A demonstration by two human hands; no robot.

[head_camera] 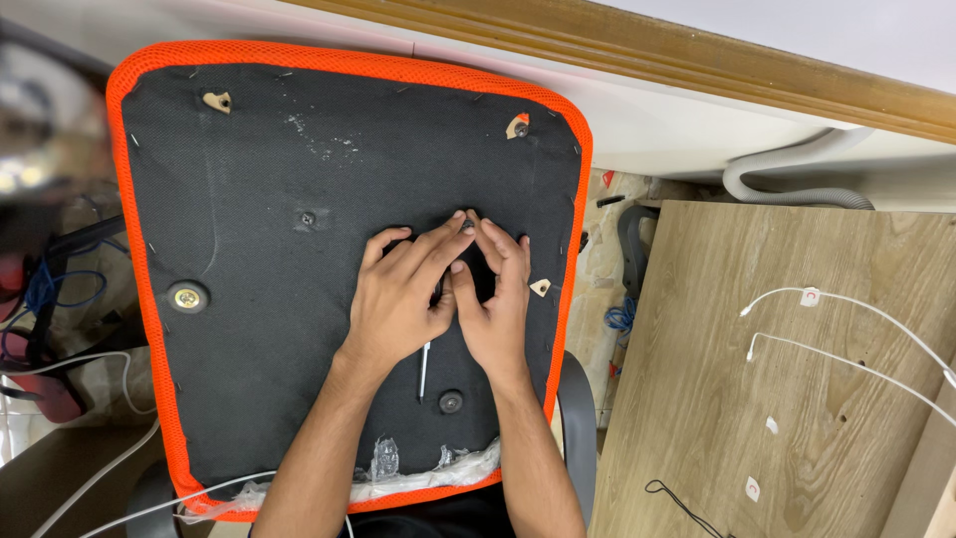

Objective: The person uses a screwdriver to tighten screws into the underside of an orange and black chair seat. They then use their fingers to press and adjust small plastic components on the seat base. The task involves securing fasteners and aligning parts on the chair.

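Observation:
An upturned chair seat (249, 329) lies in front of me, its underside covered in black fabric with an orange mesh border. My left hand (403, 294) and my right hand (496, 294) rest side by side on the fabric. The fingertips of both pinch a small dark bolt (467, 225) at a mounting hole. A thin metal tool (424, 371) lies on the fabric between my wrists. Other mounting holes show, one at the left (187, 297), one near my wrists (451, 402) and one higher up (308, 217).
A light wooden board (757, 399) with white cables (856, 309) lies to the right. A grey corrugated hose (797, 174) curves along the wall at the top right. Tangled cables and red objects (40, 319) sit at the left. Torn clear plastic (428, 468) hangs at the seat's near edge.

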